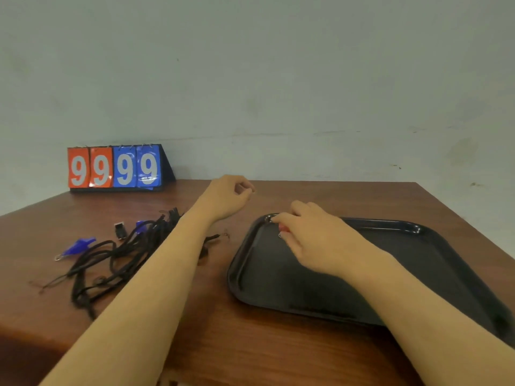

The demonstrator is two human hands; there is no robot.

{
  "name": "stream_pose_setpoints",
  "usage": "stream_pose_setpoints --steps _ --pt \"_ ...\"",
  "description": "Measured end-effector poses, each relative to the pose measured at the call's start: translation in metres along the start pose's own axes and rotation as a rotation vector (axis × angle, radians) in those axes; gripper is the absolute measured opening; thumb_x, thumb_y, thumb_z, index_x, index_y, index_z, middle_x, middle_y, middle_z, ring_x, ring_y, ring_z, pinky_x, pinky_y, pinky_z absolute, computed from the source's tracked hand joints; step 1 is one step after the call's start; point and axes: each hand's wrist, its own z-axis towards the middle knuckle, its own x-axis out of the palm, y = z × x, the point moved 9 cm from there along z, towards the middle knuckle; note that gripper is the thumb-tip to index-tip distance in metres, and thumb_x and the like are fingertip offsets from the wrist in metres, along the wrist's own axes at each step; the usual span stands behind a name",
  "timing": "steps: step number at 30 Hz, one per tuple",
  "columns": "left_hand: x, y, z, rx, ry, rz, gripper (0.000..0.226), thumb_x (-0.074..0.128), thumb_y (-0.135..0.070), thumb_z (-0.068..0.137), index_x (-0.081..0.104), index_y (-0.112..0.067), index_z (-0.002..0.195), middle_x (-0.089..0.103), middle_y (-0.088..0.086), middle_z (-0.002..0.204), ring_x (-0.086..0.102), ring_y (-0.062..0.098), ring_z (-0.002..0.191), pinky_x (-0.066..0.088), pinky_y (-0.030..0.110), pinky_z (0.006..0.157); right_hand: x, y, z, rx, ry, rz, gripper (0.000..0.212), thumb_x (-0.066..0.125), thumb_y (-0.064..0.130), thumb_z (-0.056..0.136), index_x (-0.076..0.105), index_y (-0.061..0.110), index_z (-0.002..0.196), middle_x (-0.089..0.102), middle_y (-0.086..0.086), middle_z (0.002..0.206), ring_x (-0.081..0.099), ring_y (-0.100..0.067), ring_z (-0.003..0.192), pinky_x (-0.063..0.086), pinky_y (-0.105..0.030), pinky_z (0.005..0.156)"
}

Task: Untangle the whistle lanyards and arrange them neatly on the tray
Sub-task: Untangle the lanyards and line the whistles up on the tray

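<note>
Fingers (281, 218) of right hand (315, 235) curled at far-left corner of tray (418, 246), pinching something small and red (282, 227), likely a whistle, with a metal ring just beside; too hidden to be sure. Left hand (228, 199) raised over tabletop (250, 344), fingers bent toward thumb as if nipping a thin cord; cannot tell whether anything is held. Lanyards (117, 260) mostly heaped in a black tangle left of tray, with blue whistles (79, 244) and a black one (120, 231) among them. Judged: first piece being laid down, most sorting not yet done. Next: set it straight, release, reach back to heap and tease one cord loose.
</note>
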Motion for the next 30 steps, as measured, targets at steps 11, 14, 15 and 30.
stream_pose_setpoints --steps 11,14,15,30 --pt "-0.118 0.173 -0.112 -0.412 0.072 0.374 0.037 0.058 -0.011 0.096 0.058 -0.034 0.125 0.054 0.006 0.139 0.056 0.018 0.118 0.047 0.035 0.102 -0.001 0.055 -0.007 -0.259 0.035 0.093 0.040 0.031 0.043 0.106 0.048 0.036 0.141 0.052 0.010 0.127 0.043 -0.010 0.112 0.039 -0.024 0.095" --pt "-0.111 0.180 -0.108 -0.419 0.098 0.424 0.049 0.056 -0.005 0.096 0.054 -0.031 0.138 0.048 0.010 0.145 0.053 0.026 0.126 0.045 0.039 0.107 0.001 0.051 -0.007 -0.239 0.045 0.093 0.039 0.031 0.040 0.106 0.047 0.037 0.142 0.052 0.011 0.130 0.043 -0.008 0.113 0.037 -0.021 0.095" --pt "-0.110 0.181 -0.104 -0.417 0.099 0.433 0.051 0.054 -0.003 0.096 0.053 -0.030 0.140 0.047 0.010 0.145 0.052 0.027 0.127 0.045 0.040 0.108 0.002 0.049 -0.007 -0.232 0.050 0.095 0.039 0.031 0.039 0.107 0.047 0.037 0.142 0.051 0.012 0.131 0.043 -0.007 0.114 0.036 -0.021 0.094" --pt "-0.098 0.213 -0.070 -0.626 0.234 0.465 0.047 0.057 -0.050 0.096 0.058 -0.013 0.124 0.062 0.010 0.124 0.059 0.021 0.102 0.048 0.034 0.090 0.012 0.035 -0.002 -0.188 0.055 0.100 0.038 0.032 0.036 0.106 0.048 0.042 0.140 0.050 0.016 0.125 0.042 -0.005 0.114 0.044 -0.026 0.094"
